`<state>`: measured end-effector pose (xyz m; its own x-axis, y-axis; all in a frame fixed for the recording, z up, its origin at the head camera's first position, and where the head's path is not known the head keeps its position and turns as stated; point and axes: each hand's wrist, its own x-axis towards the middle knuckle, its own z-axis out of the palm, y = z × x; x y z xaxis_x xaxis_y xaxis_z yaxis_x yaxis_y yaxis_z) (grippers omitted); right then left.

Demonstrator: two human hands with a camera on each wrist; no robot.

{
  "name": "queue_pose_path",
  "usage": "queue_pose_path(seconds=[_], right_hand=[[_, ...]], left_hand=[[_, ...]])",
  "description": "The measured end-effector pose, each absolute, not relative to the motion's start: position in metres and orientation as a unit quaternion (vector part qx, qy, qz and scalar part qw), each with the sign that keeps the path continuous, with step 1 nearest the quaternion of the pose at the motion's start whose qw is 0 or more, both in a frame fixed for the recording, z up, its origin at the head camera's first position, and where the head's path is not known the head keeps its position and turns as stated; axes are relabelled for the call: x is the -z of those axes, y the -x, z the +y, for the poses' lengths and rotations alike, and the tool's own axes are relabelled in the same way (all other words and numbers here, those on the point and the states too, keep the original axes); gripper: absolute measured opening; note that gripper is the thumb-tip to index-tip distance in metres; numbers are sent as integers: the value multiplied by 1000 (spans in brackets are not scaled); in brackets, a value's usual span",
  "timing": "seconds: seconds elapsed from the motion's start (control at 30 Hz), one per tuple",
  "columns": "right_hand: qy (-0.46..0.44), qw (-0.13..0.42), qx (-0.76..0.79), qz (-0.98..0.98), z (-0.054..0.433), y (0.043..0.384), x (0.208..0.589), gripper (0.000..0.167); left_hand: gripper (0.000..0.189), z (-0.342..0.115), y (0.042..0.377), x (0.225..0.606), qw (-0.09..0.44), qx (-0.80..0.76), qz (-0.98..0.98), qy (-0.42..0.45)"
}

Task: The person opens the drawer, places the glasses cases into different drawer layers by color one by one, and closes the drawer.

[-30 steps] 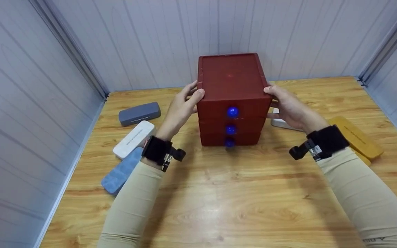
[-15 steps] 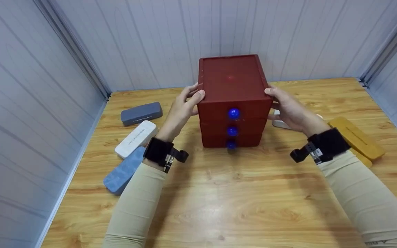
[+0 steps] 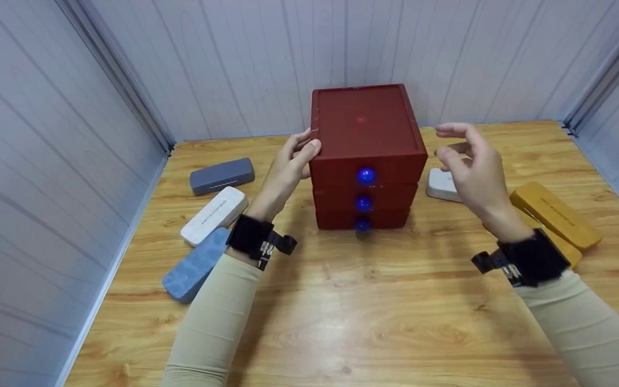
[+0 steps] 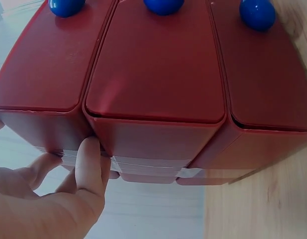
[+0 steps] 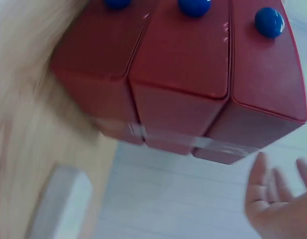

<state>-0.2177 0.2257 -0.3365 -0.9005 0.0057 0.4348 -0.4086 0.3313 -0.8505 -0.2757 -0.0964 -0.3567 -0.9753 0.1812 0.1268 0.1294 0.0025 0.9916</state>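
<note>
Fingers of the left hand [image 3: 285, 171] lie spread along the side of a red drawer cabinet [image 3: 366, 126], a little apart from one another, with the thumb resting on the top edge near the front corner. From where I stand, the right hand [image 3: 479, 172] is in the air off the opposite side, near the cabinet but not touching it, its fingers loosely bent and apart. The cabinet stands upright on the wood-grain tabletop [image 3: 336, 333], near the back wall [image 3: 374, 43]. Its three drawers [image 3: 342, 196] are closed, one above another, each with a round blue knob: top knob [image 3: 366, 176], middle knob [image 3: 364, 203] and bottom knob [image 3: 362, 226]. Seen from the left wrist, a strip of clear tape [image 4: 148, 165] runs across the cabinet's side, close to the fingers.

Over on the left lie a grey case [image 3: 222, 176], a white case [image 3: 214, 216] with small lettering and a light blue case [image 3: 191, 271], the blue one just beside the white and partly hidden by the left arm [image 3: 213, 317]. Right of the cabinet sits a second white case [image 3: 441, 185], partly covered by the right hand. Farther out, a yellow case [image 3: 559, 216] lies close against another yellow case [image 3: 564, 245], which the right wrist [image 3: 507, 223] and its black strap [image 3: 535, 259] partly hide.
</note>
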Motion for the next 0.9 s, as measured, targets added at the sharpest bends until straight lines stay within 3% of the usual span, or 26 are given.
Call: queue_pose_path(seconds=[0.1, 0.2, 0.4, 0.67, 0.9], right_hand=[[-164, 223, -535, -798, 223, 204, 337, 29], [-184, 206, -546, -791, 218, 193, 339, 25], [-171, 81, -633, -751, 203, 180, 346, 21], [-108, -109, -707, -690, 188, 185, 365, 36], [-90, -193, -734, -645, 172, 196, 373, 47]], left_hand=[[61, -99, 275, 357, 13, -696, 709, -108], [60, -99, 274, 357, 10, -695, 711, -107], [59, -96, 273, 357, 7, -693, 713, -110], [60, -92, 273, 358, 12, -700, 705, -114], [59, -93, 273, 358, 12, -698, 707, -111]])
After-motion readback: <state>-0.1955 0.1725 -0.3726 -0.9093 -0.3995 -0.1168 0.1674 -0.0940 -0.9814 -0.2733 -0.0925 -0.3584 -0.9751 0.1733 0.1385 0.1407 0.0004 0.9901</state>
